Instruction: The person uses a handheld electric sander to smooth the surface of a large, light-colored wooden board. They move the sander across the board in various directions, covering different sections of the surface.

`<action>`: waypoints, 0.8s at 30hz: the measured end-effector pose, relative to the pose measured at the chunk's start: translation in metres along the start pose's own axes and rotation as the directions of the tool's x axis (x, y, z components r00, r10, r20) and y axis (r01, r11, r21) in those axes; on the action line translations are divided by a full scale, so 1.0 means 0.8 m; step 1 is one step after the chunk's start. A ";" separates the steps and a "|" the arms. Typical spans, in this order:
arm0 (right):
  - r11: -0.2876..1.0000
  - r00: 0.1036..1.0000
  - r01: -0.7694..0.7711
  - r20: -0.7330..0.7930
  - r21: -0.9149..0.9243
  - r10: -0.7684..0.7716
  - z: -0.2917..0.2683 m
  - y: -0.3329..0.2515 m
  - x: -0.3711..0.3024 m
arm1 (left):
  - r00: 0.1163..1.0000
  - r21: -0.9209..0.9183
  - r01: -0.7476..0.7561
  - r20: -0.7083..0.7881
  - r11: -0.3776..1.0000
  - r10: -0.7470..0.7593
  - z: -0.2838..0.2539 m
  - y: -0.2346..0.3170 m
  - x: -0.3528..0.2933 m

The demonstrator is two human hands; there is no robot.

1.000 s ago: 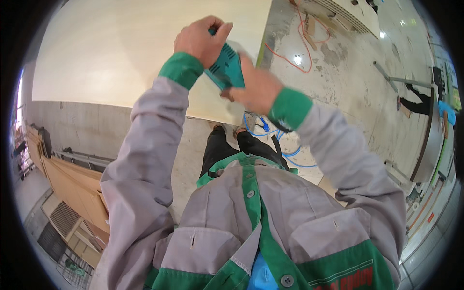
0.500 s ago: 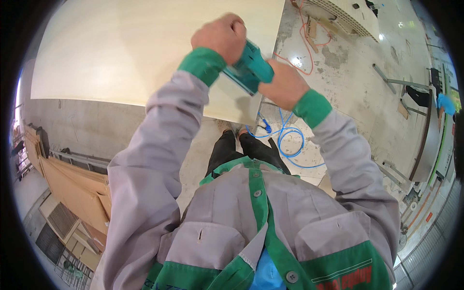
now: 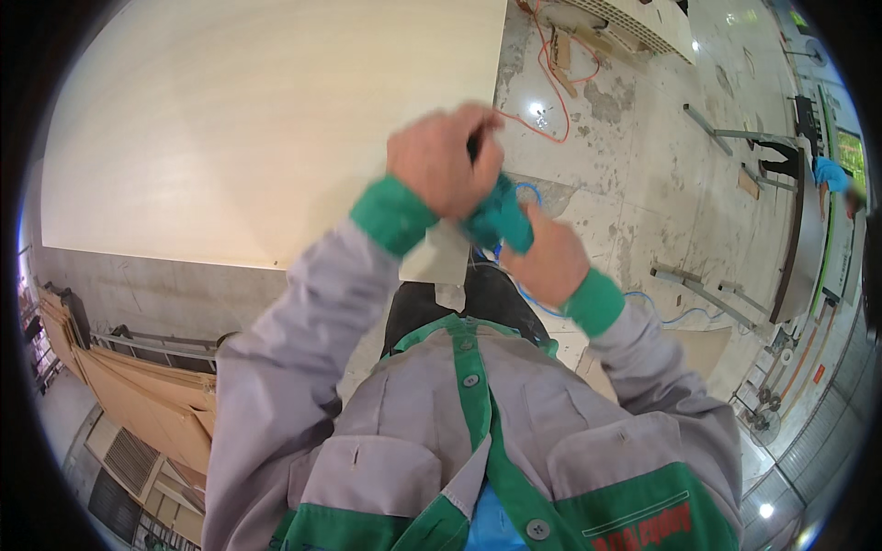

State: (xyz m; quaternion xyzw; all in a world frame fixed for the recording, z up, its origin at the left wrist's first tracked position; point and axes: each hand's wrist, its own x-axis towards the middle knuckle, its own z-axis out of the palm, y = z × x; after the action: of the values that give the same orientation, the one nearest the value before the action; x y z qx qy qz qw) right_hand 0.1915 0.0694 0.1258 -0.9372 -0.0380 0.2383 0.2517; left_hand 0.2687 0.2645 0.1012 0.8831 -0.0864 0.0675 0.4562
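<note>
My left hand is closed over the far end of a teal hand-held power tool, somewhat blurred by motion. Wrapped round its near right end is my right hand. The fingers hide much of the tool, and its exact kind does not show. It is at the right edge of a large pale wood panel, close to the panel's near right corner. Whether it touches the edge I cannot tell.
A blue hose runs on the floor by my legs. An orange cord curls farther off to the right. Brown sheets are stacked at the left. Metal-legged frames and another person in a blue top are at the right.
Both hands have come nearer to my body with the power tool, along the panel's right edge. The panel's near edge now appears closer to me in view.
</note>
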 end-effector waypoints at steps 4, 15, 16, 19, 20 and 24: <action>0.983 0.984 0.178 0.007 0.041 -0.179 -0.077 0.021 0.137 | 0.999 0.043 0.038 -0.024 0.998 -0.037 0.021 -0.035 0.138; 0.918 0.919 0.384 0.136 -0.100 -0.370 -0.174 -0.016 0.342 | 0.989 0.389 0.123 -0.125 0.913 -0.080 0.003 -0.090 0.322; 0.918 0.900 0.396 0.199 -0.004 -0.387 -0.164 -0.010 0.333 | 0.989 0.381 0.133 -0.114 0.915 -0.096 -0.001 -0.091 0.304; 0.921 0.890 0.360 0.240 0.152 -0.387 -0.117 -0.002 0.287 | 0.974 0.392 0.226 -0.074 0.892 -0.215 -0.015 -0.080 0.238; 0.926 0.895 0.352 0.240 0.134 -0.375 -0.105 -0.001 0.266 | 0.946 0.355 0.320 -0.072 0.878 -0.316 -0.014 -0.070 0.210; 0.925 0.880 0.294 0.310 0.240 -0.360 -0.093 0.005 0.184 | 0.866 0.321 0.490 -0.075 0.810 -0.494 -0.008 -0.028 0.156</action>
State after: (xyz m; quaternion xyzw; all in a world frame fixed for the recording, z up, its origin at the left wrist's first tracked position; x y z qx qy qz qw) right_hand 0.3559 0.0601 0.1177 -0.8323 -0.2179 0.3568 0.3640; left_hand 0.3952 0.2717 0.1117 0.9392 0.1547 -0.0445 0.3034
